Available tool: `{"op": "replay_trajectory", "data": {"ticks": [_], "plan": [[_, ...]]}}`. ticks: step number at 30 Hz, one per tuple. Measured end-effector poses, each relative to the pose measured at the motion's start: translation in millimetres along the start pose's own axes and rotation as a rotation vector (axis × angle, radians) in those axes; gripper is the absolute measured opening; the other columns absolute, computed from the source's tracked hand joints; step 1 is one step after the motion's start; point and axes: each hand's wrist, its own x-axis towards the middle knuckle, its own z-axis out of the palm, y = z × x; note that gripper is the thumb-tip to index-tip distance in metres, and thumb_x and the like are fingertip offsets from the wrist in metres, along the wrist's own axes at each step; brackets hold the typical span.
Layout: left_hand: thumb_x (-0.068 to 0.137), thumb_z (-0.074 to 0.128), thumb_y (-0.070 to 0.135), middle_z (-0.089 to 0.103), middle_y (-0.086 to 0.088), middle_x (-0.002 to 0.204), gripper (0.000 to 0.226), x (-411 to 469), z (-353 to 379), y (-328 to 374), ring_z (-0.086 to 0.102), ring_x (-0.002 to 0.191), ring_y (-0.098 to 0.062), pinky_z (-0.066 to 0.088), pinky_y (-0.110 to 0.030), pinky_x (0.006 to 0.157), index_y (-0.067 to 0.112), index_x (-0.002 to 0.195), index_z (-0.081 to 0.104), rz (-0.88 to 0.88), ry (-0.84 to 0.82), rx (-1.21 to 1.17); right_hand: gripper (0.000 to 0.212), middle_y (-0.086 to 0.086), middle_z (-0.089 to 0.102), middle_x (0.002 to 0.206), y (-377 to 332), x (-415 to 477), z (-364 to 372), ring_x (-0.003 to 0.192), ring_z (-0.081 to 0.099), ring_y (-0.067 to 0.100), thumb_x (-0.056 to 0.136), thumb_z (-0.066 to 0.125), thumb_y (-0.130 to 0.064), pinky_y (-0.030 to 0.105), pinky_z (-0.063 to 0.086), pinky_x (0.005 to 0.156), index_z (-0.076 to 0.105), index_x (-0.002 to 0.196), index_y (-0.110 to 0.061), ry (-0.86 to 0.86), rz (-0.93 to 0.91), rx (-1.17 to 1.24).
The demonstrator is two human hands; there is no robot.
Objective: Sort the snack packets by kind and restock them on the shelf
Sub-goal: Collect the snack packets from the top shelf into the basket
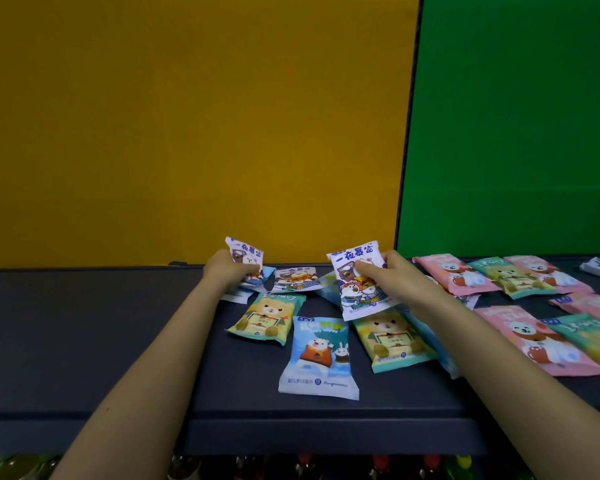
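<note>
Nearest the person, on the dark shelf top point(84, 341), a blue bear-and-rabbit packet point(317, 355) lay flat, below and between the two hands. A green-and-yellow bear packet point(267, 318) lay just inside the left forearm. A second green bear packet point(392, 337) lay below the right hand, partly under that forearm.

Farther on, the left hand point(231, 271) pinched a white-and-purple packet point(245, 259) in curled fingers, lifted and tilted. The right hand point(388, 271) gripped a matching white-and-purple packet point(359, 282) by its side edge, thumb on the printed face. The hands were well apart. Between them a third white packet point(293, 278) of the same print lay on the shelf. To the right of the right hand, pink bear packets point(454, 273) overlapped green ones.

The step looked like gathering the white-and-purple kind. It would go best if both held packets were stacked in one hand, faces the same way. The free hand could then lift the third one clear, not drag it, so the blue and green packets nearby were not scattered.
</note>
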Motion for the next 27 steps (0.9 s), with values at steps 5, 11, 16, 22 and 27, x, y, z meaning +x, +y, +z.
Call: {"op": "replay_trajectory", "data": {"ticks": [5, 11, 16, 22, 27], "plan": [[0.081, 0.07, 0.017, 0.069, -0.018, 0.099, 0.021, -20, -29, 8, 0.068, 0.08, -0.028, 0.057, -0.038, 0.07, 0.004, 0.096, 0.064, 0.052, 0.008, -0.331, 0.02, 0.005, 0.061, 0.092, -6, -11, -1, 0.08, 0.06, 0.021, 0.092, 0.053, -0.033, 0.039, 0.048, 0.078, 0.041, 0.081, -0.023, -0.037, -0.038, 0.094], [0.086, 0.064, 0.014, 0.068, 0.004, 0.053, 0.004, -101, -79, 8, 0.059, 0.04, -0.003, 0.041, -0.014, 0.035, 0.013, 0.083, 0.061, 0.116, 0.05, -0.505, 0.023, -0.004, 0.057, 0.085, -29, -30, 16, 0.071, 0.056, 0.008, 0.093, 0.052, -0.034, 0.025, 0.042, 0.058, 0.044, 0.104, -0.015, -0.12, -0.135, 0.177], [0.086, 0.063, 0.017, 0.07, 0.006, 0.059, 0.002, -186, -132, -41, 0.061, 0.048, -0.005, 0.044, -0.015, 0.038, 0.016, 0.087, 0.062, 0.077, 0.21, -0.532, 0.02, -0.005, 0.062, 0.082, -56, -58, 58, 0.06, 0.061, 0.004, 0.091, 0.055, -0.033, 0.016, 0.046, 0.046, 0.047, 0.1, -0.017, -0.282, -0.202, 0.281], [0.088, 0.06, 0.014, 0.067, 0.009, 0.054, 0.007, -291, -188, -115, 0.059, 0.047, -0.002, 0.043, -0.014, 0.043, 0.017, 0.082, 0.061, -0.057, 0.469, -0.518, 0.029, -0.004, 0.063, 0.082, -93, -107, 146, 0.053, 0.064, 0.002, 0.09, 0.057, -0.032, 0.019, 0.053, 0.052, 0.047, 0.109, -0.013, -0.535, -0.262, 0.324], [0.084, 0.064, 0.01, 0.073, 0.004, 0.065, 0.013, -395, -228, -190, 0.068, 0.059, -0.009, 0.054, -0.019, 0.056, 0.008, 0.097, 0.063, -0.23, 0.735, -0.588, 0.031, 0.0, 0.067, 0.092, -114, -176, 238, 0.066, 0.065, 0.008, 0.09, 0.057, -0.034, 0.021, 0.054, 0.056, 0.047, 0.111, -0.014, -0.822, -0.266, 0.305]]}}
